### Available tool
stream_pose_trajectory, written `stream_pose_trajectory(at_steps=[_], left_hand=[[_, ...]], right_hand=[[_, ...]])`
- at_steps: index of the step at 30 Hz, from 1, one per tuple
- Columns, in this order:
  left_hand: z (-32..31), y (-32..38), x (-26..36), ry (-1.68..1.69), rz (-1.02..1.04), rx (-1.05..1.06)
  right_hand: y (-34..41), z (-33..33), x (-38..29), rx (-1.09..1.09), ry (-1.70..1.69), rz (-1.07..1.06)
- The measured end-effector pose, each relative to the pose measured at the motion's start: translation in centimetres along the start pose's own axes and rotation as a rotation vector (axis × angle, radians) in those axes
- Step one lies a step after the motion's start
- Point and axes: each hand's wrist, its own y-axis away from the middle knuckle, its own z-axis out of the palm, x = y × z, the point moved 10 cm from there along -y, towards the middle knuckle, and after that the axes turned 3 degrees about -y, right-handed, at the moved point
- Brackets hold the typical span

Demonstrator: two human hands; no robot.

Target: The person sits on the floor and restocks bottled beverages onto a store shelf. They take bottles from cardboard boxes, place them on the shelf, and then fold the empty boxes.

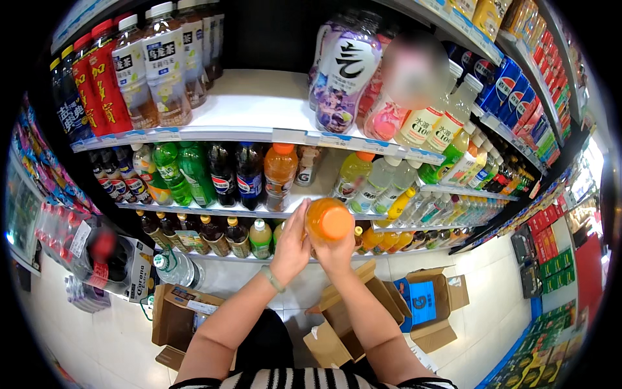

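Note:
A plastic bottle of orange drink (314, 214) with an orange cap is held up in front of the middle shelf, its cap towards me. My right hand (336, 255) grips it from below. Flat along its left side lies my left hand (291, 245), which wears a pale bangle (272, 279); its fingertips point to the shelf. The bottle hides part of both hands' fingers. Just beyond, on the middle shelf (318, 192), stands a similar orange drink bottle (281, 172) beside a Gatorade bottle (306, 167) set further back. Dark Pepsi bottles (249, 175) stand to their left.
Tea bottles (167, 73) and purple-labelled bottles (345, 73) stand on the upper shelf (243, 104). Open cardboard boxes (347, 311) lie on the floor around my legs, one with a blue panel (422, 301). A large water bottle (177, 272) and a Corona carton (141, 272) sit at left.

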Motion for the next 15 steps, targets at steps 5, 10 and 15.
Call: stream_pose_trajectory(at_steps=[5,10,15], left_hand=[[0.9,-2.0,-4.5,0.023,-0.128,0.062],[2.2,-1.8,-7.2,0.012,-0.183,0.005],[2.7,-1.4,-9.6,0.143,-0.225,0.029]], right_hand=[[-2.3,3.9,5.0,0.066,-0.048,0.166],[-4.6,5.4,6.8,0.077,0.171,0.224],[-7.1,7.9,9.3,-0.017,0.288,0.334]])
